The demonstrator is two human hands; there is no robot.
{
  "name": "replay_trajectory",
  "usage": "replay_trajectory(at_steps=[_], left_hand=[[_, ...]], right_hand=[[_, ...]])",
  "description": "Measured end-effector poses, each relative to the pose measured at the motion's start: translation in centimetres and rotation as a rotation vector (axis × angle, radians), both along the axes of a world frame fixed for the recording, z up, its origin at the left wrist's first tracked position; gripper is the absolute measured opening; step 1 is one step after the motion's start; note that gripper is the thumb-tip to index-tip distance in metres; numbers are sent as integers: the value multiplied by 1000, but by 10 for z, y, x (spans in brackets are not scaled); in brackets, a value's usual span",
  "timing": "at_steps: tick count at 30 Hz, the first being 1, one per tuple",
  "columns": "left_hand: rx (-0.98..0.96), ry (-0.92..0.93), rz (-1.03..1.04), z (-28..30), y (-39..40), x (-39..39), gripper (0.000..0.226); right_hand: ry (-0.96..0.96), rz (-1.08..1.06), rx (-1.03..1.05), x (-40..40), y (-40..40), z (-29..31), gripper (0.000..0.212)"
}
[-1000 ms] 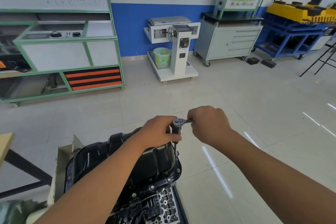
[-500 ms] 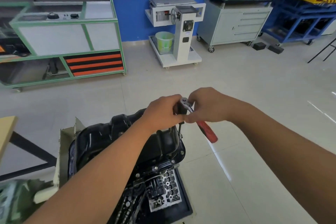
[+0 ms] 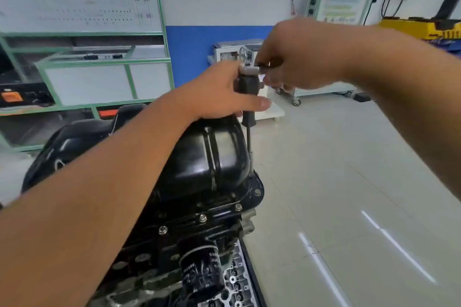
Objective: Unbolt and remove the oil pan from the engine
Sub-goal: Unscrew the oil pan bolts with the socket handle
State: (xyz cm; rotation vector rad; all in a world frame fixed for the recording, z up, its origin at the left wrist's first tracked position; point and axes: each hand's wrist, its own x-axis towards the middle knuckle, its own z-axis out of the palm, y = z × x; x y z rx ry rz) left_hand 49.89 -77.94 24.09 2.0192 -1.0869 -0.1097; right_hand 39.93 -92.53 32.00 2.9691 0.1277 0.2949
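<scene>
Oil pan: I see the glossy black metal oil pan (image 3: 209, 157) on top of the engine (image 3: 199, 232), in the near centre – its silver flange bolts (image 3: 202, 218) are in place.
Tool: a black-handled extension driver (image 3: 247, 92) stands upright, tip at the pan's right flange.
Left hand (image 3: 219, 92): fingers curled around the black handle.
Right hand (image 3: 296, 55): blurred – it pinches the grey ratchet head (image 3: 249, 70) at the top.
Far left: green-framed training bench (image 3: 99, 67).
</scene>
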Motion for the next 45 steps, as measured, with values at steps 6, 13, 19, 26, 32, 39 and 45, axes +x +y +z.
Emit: replay_trajectory(at_steps=[6,13,19,26,32,39,45], left_hand=[[-70,-103,-63,-9,13,-8,38],[-143,-180,149,-14,3,-25,37],[-123,-142,29,-17,1,-14,40],[-170,-125,-14,-14,2,-6,29],[-230,-156,31,-15,-1,-7,27],[-228,-95,-43,-13,4,-3,12],[-180,-169,56,-16,-5,-5,11]], right_hand=[[-309,-40,70,-15,15,-35,28],[-710,17,375,-54,32,-91,24],[-257,-127,1760,-34,38,-107,33],[-484,396,2230,10,47,-114,24],[-404,557,2255,20,44,-109,13],[-564,503,1857,16,28,-112,7],[-255,485,2204,18,25,-109,12]])
